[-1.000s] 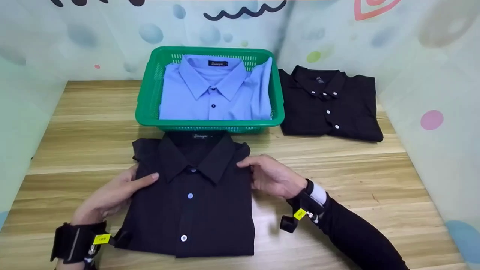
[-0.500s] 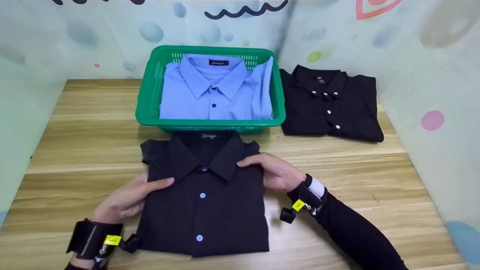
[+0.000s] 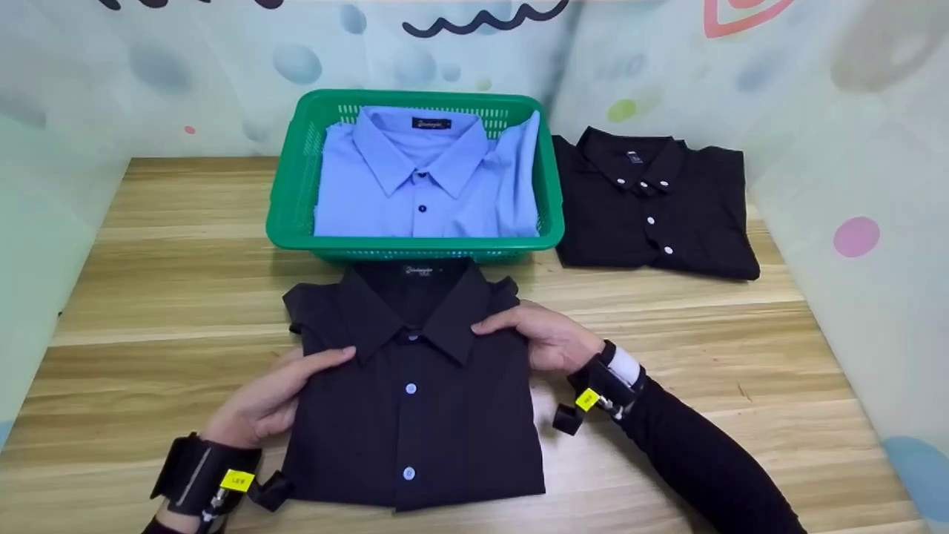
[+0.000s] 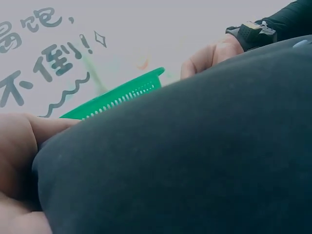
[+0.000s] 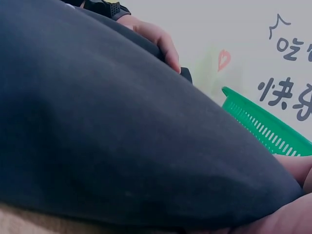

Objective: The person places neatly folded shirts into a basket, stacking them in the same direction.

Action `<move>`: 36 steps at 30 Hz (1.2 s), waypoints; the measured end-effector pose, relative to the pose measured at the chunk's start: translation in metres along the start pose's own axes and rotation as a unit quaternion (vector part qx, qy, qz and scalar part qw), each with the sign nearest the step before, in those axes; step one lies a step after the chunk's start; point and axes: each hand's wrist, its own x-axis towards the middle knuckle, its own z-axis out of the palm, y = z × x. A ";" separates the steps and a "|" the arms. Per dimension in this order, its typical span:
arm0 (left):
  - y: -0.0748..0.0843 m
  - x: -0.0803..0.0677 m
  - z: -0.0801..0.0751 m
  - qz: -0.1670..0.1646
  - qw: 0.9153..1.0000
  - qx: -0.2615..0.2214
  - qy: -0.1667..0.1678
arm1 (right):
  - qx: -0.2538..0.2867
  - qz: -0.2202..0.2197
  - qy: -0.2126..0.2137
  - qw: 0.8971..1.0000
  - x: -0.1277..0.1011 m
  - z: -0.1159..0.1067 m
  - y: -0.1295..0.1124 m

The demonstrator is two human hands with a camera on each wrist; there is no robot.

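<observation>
A folded black shirt point(image 3: 460, 415) with pale buttons lies in front of the basket in the head view, collar toward it. My left hand point(image 3: 270, 397) grips its left side, thumb on top and the other fingers beneath. On the opposite side my right hand point(image 3: 552, 337) holds the shirt the same way, thumb near the collar. Dark cloth point(image 4: 185, 156) fills much of the left wrist view, my left fingers around its edge. In the right wrist view the cloth point(image 5: 126, 122) bulges between both hands, its lower edge above the wooden surface.
A green basket point(image 3: 415, 243) holding a folded blue shirt point(image 3: 452, 211) stands behind the black shirt. Right of it lies another folded black shirt point(image 3: 689, 208) with white buttons. The wooden table point(image 3: 178, 252) meets patterned walls at the back and sides.
The black shirt has shifted to the right in front of the basket, and my left hand has moved right with it. My right hand has barely moved while the shirt slid toward it.
</observation>
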 end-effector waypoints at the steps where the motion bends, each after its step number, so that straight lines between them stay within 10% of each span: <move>1: 0.000 0.000 0.000 -0.002 1.000 0.001 0.006 | 0.002 0.001 0.004 1.000 0.000 0.000 0.000; 9: -0.005 0.003 0.001 0.006 0.999 -0.019 0.041 | -0.009 -0.003 0.031 0.999 0.001 0.002 0.001; 36: -0.008 0.001 0.021 0.011 1.000 0.019 -0.017 | -0.118 -0.113 0.061 0.985 -0.018 0.020 0.004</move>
